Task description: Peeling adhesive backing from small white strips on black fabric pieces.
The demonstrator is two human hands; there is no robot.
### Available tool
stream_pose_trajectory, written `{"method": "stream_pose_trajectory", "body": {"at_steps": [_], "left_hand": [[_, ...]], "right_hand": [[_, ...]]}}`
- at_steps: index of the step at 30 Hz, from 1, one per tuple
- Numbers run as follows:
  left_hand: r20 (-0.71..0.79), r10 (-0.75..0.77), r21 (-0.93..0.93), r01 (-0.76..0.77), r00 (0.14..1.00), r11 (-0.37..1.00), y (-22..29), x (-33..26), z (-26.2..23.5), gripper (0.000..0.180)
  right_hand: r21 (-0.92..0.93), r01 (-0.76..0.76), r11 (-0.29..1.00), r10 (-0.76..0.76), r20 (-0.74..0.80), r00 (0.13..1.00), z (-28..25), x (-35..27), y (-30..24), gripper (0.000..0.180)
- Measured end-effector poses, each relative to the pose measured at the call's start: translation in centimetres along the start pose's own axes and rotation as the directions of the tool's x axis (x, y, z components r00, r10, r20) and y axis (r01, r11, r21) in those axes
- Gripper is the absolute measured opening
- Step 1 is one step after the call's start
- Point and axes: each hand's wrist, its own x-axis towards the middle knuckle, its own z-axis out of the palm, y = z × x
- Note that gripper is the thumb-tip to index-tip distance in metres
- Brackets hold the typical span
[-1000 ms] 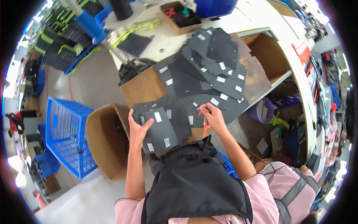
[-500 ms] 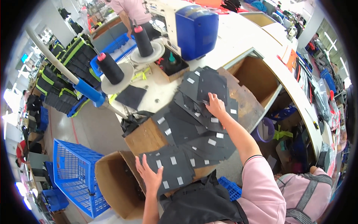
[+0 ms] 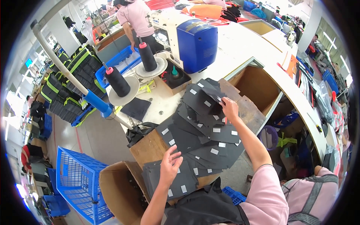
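Several black fabric pieces with small white labels (image 3: 204,133) lie fanned out in a row across the worktable (image 3: 240,48). My right hand (image 3: 229,109) reaches to the far end of the row and pinches the edge of the top black piece (image 3: 204,98). My left hand (image 3: 170,165) rests with spread fingers on the nearest black piece (image 3: 180,180) at the row's near end, above a wooden board (image 3: 148,148). A larger black cloth (image 3: 206,208) lies over my lap.
A blue and white sewing machine (image 3: 191,35) stands at the back with two black thread cones (image 3: 118,80) on stands. An open cardboard box (image 3: 118,191) and a blue crate (image 3: 78,183) sit at lower left. A person in pink (image 3: 135,18) stands behind.
My view tilted up toward the machine. My right hand moved from the near pieces out to the far end of the row; my left hand stayed on the nearest piece.
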Motion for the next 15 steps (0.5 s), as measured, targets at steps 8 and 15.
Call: {"method": "stream_pose_trajectory", "body": {"at_steps": [8,15], "left_hand": [[0.187,-0.247,-0.501,0.309,0.951,0.809,-2.7,2.5,-0.5,0.092],[0.226,-0.289,-0.355,0.355,0.93,0.865,0.3,-2.3,0.1,0.032]], "right_hand": [[0.656,-0.436,0.617,-0.039,0.578,0.815,-11.6,-10.8,-10.6,0.014],[0.606,-0.741,0.29,0.163,0.732,0.662,-10.1,-18.2,-11.0,0.008]]}}
